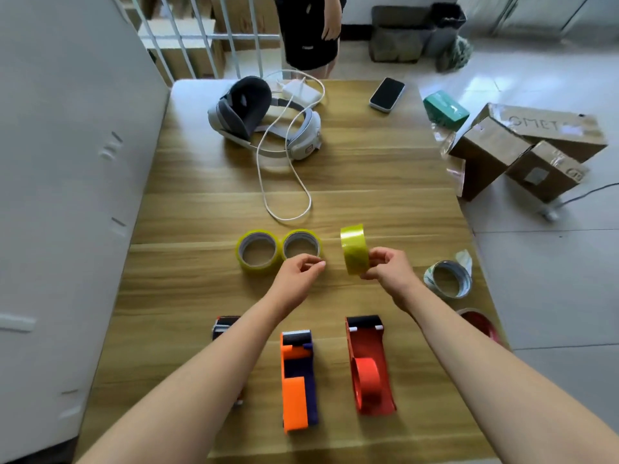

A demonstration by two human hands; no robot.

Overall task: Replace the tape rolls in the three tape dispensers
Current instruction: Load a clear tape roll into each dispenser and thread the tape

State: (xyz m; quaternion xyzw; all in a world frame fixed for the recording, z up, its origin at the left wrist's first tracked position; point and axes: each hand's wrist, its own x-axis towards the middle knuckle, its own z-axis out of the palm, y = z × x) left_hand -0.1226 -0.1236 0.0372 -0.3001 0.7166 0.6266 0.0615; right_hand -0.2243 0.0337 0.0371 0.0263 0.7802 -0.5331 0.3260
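Observation:
My right hand grips a yellow tape roll held on edge above the wooden table. My left hand hovers just left of it, thumb and fingertips pinched together; whether a clear tape end is between them I cannot tell. Two more yellow rolls lie flat side by side behind my left hand. Three dispensers stand near the front edge: a red one, an orange and purple one, and a third mostly hidden under my left forearm.
A used white roll and a red roll lie at the table's right edge. A headset with a white cable, a charger and a phone sit at the far end. Cardboard boxes stand on the floor; a person stands beyond.

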